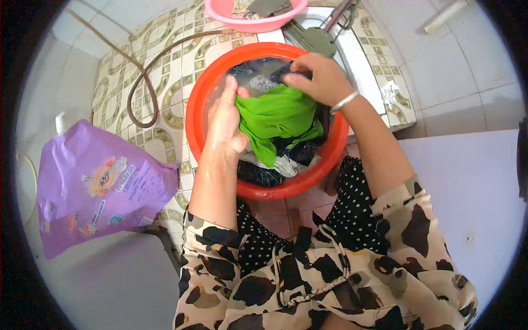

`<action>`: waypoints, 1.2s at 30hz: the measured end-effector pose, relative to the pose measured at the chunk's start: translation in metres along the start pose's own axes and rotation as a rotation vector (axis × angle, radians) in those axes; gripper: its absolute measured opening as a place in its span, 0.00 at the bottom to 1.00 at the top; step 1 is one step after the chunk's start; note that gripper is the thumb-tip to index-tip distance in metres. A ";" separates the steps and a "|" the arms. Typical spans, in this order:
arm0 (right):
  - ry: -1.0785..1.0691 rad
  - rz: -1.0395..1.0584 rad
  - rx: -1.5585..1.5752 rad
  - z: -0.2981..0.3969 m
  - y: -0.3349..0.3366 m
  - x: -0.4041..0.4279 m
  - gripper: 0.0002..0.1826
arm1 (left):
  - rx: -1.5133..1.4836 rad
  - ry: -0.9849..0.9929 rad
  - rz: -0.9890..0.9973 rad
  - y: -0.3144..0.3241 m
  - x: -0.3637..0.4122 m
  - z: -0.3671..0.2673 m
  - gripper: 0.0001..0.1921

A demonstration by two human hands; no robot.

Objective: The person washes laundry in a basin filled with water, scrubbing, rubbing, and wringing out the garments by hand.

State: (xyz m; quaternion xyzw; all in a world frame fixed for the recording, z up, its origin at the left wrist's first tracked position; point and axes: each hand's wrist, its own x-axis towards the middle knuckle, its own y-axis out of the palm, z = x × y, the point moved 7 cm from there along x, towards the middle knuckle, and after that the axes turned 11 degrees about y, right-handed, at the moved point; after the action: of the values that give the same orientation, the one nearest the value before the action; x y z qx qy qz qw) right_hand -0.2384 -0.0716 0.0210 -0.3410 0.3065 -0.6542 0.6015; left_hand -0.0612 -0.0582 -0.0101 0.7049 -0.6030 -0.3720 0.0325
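Note:
A bright green cloth (280,111) is bunched up over wet laundry in a red plastic basin (196,111). My left hand (225,113) holds its left edge, palm turned toward the cloth and fingers partly hidden. At the basin's far right side, my right hand (324,80) pinches a dark wet cloth (282,72), just above the green one. Cloudy water with foam (262,83) shows between the hands. Nearer to me in the basin lie a white cloth (284,166) and a black cloth (260,175), both wet.
A purple detergent pouch (107,185) with a white spout stands at left, bearing printed writing. A brown hose (144,78) loops over the patterned tile floor. Behind the basin is a pink basin (258,24) with items inside. A white panel (462,185) lies at right.

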 end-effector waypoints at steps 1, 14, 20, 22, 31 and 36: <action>-0.195 0.000 0.225 0.021 -0.002 -0.009 0.26 | 0.049 0.036 0.107 0.002 0.003 -0.009 0.17; 0.349 0.627 1.337 0.091 -0.007 -0.014 0.21 | 0.551 0.559 0.284 -0.037 0.014 -0.053 0.07; 0.179 0.669 1.348 0.156 -0.081 -0.004 0.23 | 0.880 0.666 0.426 -0.046 0.026 -0.031 0.08; 0.117 0.681 1.322 0.161 -0.110 0.003 0.24 | 0.921 0.625 0.477 -0.037 0.021 -0.023 0.08; -0.017 0.194 1.484 0.219 -0.183 0.026 0.24 | 1.066 0.227 0.883 -0.032 0.003 0.051 0.18; -0.062 0.098 1.439 0.230 -0.206 0.024 0.24 | 0.340 0.044 0.830 0.017 -0.020 0.042 0.16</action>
State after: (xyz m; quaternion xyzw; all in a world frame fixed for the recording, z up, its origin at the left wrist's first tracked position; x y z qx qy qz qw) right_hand -0.1710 -0.0756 0.3234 0.1356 -0.2025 -0.6561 0.7142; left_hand -0.0987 -0.0288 -0.0222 0.4065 -0.8864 -0.2081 0.0757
